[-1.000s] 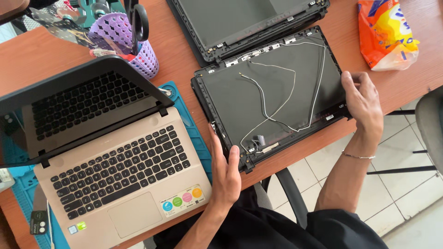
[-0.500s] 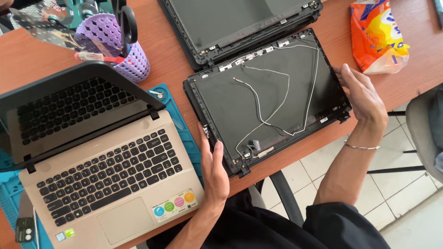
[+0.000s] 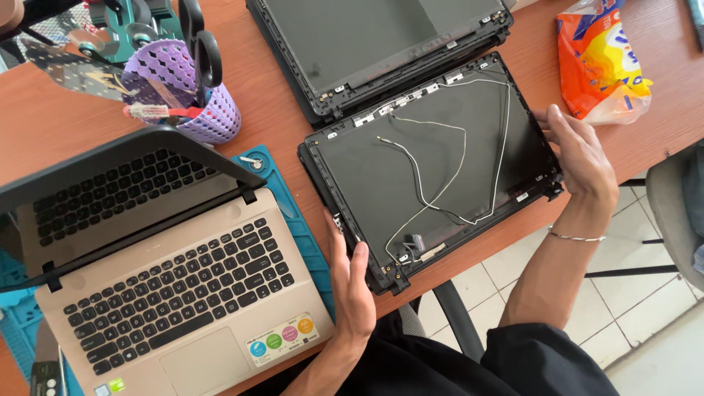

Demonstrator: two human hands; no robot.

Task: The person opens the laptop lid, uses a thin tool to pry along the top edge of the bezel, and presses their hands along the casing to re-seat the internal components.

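A black laptop lid shell [image 3: 469,117] lies face-up on the wooden table [image 3: 271,121], with thin white and grey cables [image 3: 447,172] looping across its inside. My left hand [image 3: 350,290] presses flat against the shell's near-left edge. On the far right edge rests my right hand [image 3: 583,158], fingers curled on the corner, with a thin bracelet on that wrist. Together the two hands grip the shell from opposite sides. Behind it lies a second black screen panel [image 3: 374,40].
An open gold laptop [image 3: 176,293] sits on a blue mat [image 3: 290,213] at the left. A purple perforated cup [image 3: 187,95] holds scissors and tools. An orange snack bag [image 3: 598,59] lies at the right. A chair and tiled floor show beyond the table edge.
Both hands stay on the shell's two sides. The view has shifted and come closer, so the shell sits more to the centre and the right hand rests slightly lower on its edge.
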